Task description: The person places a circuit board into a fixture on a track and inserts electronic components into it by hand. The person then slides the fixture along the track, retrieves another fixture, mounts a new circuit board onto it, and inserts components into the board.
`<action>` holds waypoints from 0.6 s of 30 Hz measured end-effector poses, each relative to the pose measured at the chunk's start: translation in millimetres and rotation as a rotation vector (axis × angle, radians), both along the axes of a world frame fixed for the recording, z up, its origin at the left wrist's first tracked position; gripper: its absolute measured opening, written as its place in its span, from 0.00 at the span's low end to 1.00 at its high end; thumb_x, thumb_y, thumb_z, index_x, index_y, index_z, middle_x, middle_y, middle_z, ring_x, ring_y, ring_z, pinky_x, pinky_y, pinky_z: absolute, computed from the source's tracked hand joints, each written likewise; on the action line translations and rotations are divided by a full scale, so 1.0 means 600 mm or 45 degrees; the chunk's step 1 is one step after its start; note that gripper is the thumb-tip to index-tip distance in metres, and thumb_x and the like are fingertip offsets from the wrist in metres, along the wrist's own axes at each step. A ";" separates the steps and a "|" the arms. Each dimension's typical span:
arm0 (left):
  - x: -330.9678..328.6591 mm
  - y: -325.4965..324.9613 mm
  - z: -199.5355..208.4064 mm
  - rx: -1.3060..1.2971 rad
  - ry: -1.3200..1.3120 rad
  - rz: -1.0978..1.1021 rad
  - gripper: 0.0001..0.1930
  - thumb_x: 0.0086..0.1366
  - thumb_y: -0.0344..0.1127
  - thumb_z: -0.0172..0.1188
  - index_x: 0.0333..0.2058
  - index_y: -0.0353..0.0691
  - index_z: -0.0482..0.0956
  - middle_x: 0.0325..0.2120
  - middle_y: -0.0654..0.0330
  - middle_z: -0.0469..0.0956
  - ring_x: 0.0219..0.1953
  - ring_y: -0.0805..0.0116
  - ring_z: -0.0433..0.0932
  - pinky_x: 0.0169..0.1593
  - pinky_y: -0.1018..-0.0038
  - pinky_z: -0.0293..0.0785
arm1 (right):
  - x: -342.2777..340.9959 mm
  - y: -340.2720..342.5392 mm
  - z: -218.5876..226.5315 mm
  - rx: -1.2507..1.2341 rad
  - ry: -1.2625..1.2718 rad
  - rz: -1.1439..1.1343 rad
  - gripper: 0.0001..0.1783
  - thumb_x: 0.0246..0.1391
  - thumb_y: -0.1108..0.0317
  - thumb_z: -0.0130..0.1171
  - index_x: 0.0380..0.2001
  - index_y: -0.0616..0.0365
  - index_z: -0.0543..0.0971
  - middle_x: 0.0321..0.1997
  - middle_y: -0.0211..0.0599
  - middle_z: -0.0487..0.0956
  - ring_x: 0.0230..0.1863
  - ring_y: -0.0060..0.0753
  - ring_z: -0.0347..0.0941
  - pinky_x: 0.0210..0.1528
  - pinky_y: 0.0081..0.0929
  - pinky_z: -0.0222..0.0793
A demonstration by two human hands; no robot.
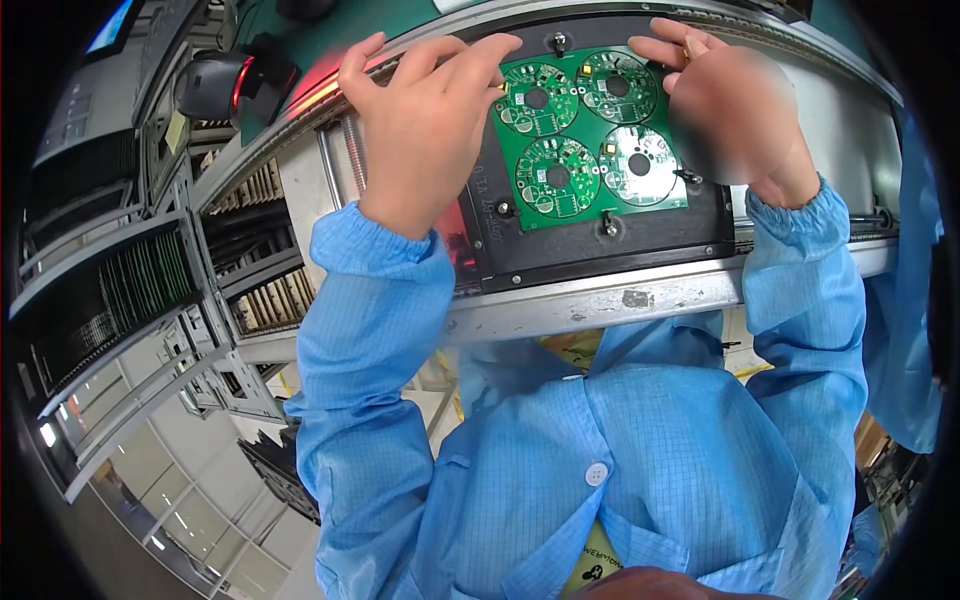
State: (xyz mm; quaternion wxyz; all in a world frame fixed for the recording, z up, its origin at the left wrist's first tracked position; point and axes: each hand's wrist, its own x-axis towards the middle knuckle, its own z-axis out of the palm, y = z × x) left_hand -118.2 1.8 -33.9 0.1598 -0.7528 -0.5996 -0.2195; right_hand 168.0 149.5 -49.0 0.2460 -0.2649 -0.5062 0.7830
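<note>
Scanner-like device [210,88], black, glowing red, stands left of the fingers [425,60]. Left hand [420,135]: half-curled at the edge of the green circuit board [588,132]; whether it grips, I can't tell. Between both hands' fingers lies that board, clips [611,226] apparently pinning it flat in the black fixture [575,258]. Right hand [735,115] blocks the fixture's right side, fingers bent, grip unclear.

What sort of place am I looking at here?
Probably an electronics assembly workshop: a green circuit board panel lies in a black fixture, and what look like more circuit boards stand in a row at the picture's left.
</note>
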 end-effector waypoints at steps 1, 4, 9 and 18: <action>0.002 0.005 -0.001 0.006 0.037 0.004 0.20 0.63 0.35 0.70 0.54 0.56 0.82 0.31 0.80 0.83 0.47 0.77 0.80 0.66 0.45 0.53 | 0.004 0.001 -0.002 -0.004 0.004 -0.012 0.27 0.79 0.61 0.46 0.73 0.64 0.66 0.68 0.40 0.77 0.50 0.12 0.78 0.51 0.12 0.78; 0.007 0.016 0.003 -0.014 0.046 -0.017 0.20 0.63 0.35 0.70 0.53 0.56 0.81 0.31 0.80 0.83 0.47 0.77 0.80 0.66 0.44 0.53 | 0.016 0.003 -0.005 0.051 -0.086 -0.050 0.27 0.80 0.56 0.47 0.71 0.63 0.69 0.61 0.33 0.81 0.42 0.10 0.73 0.42 0.09 0.72; 0.016 0.018 0.011 -0.072 0.033 -0.004 0.19 0.63 0.35 0.70 0.53 0.56 0.81 0.31 0.81 0.83 0.46 0.77 0.80 0.66 0.45 0.54 | -0.013 -0.022 0.053 -0.265 -0.169 -0.228 0.17 0.76 0.60 0.54 0.56 0.60 0.81 0.38 0.27 0.85 0.36 0.18 0.77 0.35 0.19 0.74; 0.012 0.019 0.004 -0.027 0.055 -0.022 0.19 0.62 0.34 0.70 0.52 0.57 0.82 0.29 0.83 0.82 0.44 0.78 0.80 0.66 0.45 0.54 | -0.028 -0.030 0.041 -0.061 -0.210 -0.205 0.20 0.78 0.59 0.50 0.62 0.61 0.77 0.44 0.24 0.78 0.35 0.13 0.71 0.34 0.12 0.70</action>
